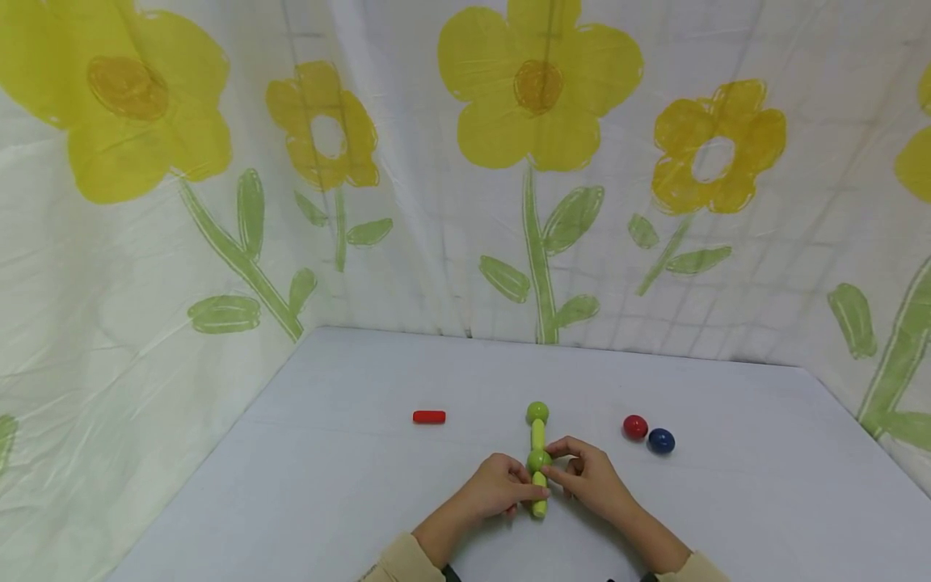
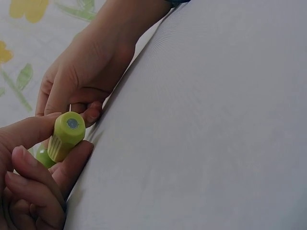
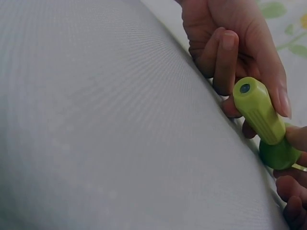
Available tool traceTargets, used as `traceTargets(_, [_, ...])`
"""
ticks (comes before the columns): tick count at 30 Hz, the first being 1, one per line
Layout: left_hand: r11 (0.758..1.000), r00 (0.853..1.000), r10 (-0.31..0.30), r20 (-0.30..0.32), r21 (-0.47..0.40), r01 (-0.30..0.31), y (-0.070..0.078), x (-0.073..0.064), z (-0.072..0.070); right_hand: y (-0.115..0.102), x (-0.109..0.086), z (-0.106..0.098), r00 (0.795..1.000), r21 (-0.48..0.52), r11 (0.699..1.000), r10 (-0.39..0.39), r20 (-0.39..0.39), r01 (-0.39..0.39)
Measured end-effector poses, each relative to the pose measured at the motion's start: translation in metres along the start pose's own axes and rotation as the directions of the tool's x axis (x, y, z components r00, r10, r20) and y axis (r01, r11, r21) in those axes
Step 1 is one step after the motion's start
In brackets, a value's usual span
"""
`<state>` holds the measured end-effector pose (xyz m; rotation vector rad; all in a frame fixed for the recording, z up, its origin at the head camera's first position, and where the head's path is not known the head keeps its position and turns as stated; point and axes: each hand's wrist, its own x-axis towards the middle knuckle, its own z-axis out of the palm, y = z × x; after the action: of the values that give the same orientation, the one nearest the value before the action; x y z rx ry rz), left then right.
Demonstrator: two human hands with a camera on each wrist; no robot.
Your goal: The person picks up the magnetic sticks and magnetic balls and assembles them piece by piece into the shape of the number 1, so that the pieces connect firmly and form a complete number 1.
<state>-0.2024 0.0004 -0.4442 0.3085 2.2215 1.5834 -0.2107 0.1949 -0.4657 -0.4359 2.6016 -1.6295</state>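
A chain of yellow-green magnetic toy pieces runs away from me in the head view. Its near end is a ribbed magnetic rod (image 1: 539, 508), pinched between my left hand's (image 1: 497, 487) thumb and fingers. A round metal disc shows in that rod's free end (image 2: 72, 123) in the left wrist view. The rod's other end meets a green ball (image 1: 539, 461), which my right hand (image 1: 587, 478) grips with thumb and index finger. Beyond this ball lies a second yellow-green rod (image 1: 538, 435), with another green ball (image 1: 537, 412) at its far end.
A red rod (image 1: 429, 417) lies on the white table (image 1: 327, 453), left of the chain. To the right, a red ball (image 1: 635, 428) and a dark blue ball (image 1: 662, 440) sit side by side. A flower-printed curtain (image 1: 414, 242) hangs behind the table.
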Motion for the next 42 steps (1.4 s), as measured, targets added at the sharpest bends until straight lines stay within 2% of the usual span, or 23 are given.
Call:
traceTargets(13, [1.0,1.0,0.026,-0.016,-0.009,-0.027,-0.005,0.0022,0.0036,0.0002,-0.0004,0.0,1.0,0.003,1.0,-0.001,-0.002,0.001])
traceTargets(23, [1.0,1.0,-0.015,-0.01,0.007,0.015,-0.0051,0.0032,0.0013,0.0,-0.001,-0.0005,1.0,0.025,0.999,0.019,0.008,-0.02])
traceTargets(42, [1.0,1.0,-0.016,-0.024,-0.027,0.015,-0.0058,0.0029,0.0043,-0.0042,-0.0023,0.0003,1.0,0.022,1.0,0.007,-0.007,-0.007])
